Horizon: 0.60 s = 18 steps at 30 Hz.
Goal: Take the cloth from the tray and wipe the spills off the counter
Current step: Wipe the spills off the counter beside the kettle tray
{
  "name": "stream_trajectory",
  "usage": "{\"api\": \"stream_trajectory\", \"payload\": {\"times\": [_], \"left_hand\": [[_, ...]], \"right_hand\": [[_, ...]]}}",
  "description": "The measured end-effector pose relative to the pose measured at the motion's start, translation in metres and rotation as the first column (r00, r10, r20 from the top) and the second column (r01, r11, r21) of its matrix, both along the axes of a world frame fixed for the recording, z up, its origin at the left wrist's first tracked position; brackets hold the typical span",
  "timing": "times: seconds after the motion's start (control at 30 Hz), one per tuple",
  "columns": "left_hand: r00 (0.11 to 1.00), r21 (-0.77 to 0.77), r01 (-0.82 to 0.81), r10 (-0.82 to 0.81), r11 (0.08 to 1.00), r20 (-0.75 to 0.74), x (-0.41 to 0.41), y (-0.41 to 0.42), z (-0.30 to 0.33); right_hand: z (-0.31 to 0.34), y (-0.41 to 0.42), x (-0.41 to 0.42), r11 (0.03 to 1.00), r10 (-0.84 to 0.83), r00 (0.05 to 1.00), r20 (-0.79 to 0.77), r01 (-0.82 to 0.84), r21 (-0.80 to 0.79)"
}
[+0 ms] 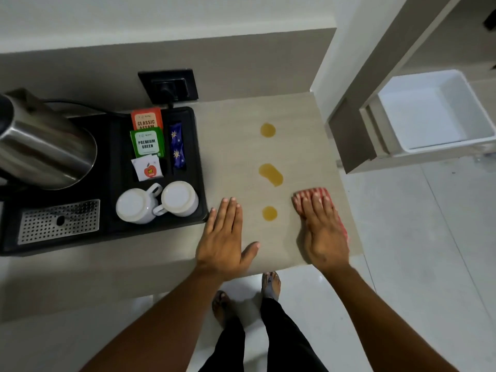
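Right hand (pixel 323 232): fingers (pixel 316 204) extended and held together, pressed flat, palm down, on the cloth (pixel 320 193); nothing is gripped. The red-and-white striped cloth lies under the fingers and palm, its far end showing just beyond the fingertips and a thin strip along the hand's outer side. Its long axis runs from the worktop's front edge toward the back wall, tilted slightly, roughly in line with the hand. The cloth sits near the front right corner of the worktop (pixel 228 146), close to the right edge.

Left hand (pixel 224 237): open, fingers straight, thumb spread, flat on the bare worktop near the front edge, holding nothing, just beside the front right corner of the black tray (pixel 200 157).

Between the hands: the nearest amber spill (pixel 269 213), touched by neither. A middle spill (pixel 271 174) and a far spill (pixel 267 130) continue the line toward the back edge.

On the tray: two upturned white cups (pixel 158 201), tea sachets (pixel 147 140), a steel kettle (pixel 45 146)
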<state>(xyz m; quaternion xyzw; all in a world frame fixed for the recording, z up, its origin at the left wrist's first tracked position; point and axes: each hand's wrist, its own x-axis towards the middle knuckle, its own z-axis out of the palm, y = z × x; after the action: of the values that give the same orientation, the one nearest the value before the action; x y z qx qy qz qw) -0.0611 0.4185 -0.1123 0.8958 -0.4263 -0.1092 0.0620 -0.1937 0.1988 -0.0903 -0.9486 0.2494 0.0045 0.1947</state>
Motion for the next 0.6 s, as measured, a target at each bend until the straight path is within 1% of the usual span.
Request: {"api": "stream_trajectory", "payload": {"times": [0.07, 0.17, 0.23, 0.3, 0.37, 0.47, 0.53, 0.6], "left_hand": [[1.0, -0.026, -0.002, 0.002, 1.0, 0.015, -0.001, 0.001, -0.004], [1.0, -0.011, 0.006, -0.006, 1.0, 0.017, -0.001, 0.001, -0.006], [1.0, -0.011, 0.009, -0.009, 1.0, 0.02, 0.001, 0.001, -0.005], [1.0, -0.013, 0.006, -0.006, 1.0, 0.01, 0.001, 0.001, -0.002], [1.0, -0.019, 0.001, -0.001, 1.0, 0.005, 0.001, 0.0, -0.001], [1.0, -0.001, -0.005, 0.005, 1.0, -0.011, 0.001, 0.001, -0.002], [1.0, 0.007, -0.01, 0.011, 1.0, -0.011, 0.002, 0.0, -0.004], [1.0, 0.0, -0.013, 0.013, 1.0, -0.013, 0.003, 0.0, -0.006]], "right_hand": [[0.002, -0.018, -0.008, 1.0, -0.016, 1.0, -0.022, 0.016, -0.002], [0.003, -0.066, 0.047, 0.997, -0.074, 0.997, -0.026, 0.073, -0.029], [0.004, -0.084, 0.093, 0.997, -0.049, 0.998, -0.042, 0.046, -0.058], [0.0, -0.085, 0.112, 0.998, -0.02, 0.998, -0.066, 0.016, -0.062], [0.0, -0.083, 0.1, 0.996, 0.049, 0.996, -0.069, -0.054, -0.076], [0.003, -0.094, 0.077, 0.99, 0.137, 0.989, -0.049, -0.138, -0.037], [0.005, -0.113, 0.102, 0.989, 0.143, 0.989, -0.044, -0.144, -0.018], [0.003, -0.126, 0.147, 0.993, 0.116, 0.993, -0.035, -0.117, -0.032]]}}
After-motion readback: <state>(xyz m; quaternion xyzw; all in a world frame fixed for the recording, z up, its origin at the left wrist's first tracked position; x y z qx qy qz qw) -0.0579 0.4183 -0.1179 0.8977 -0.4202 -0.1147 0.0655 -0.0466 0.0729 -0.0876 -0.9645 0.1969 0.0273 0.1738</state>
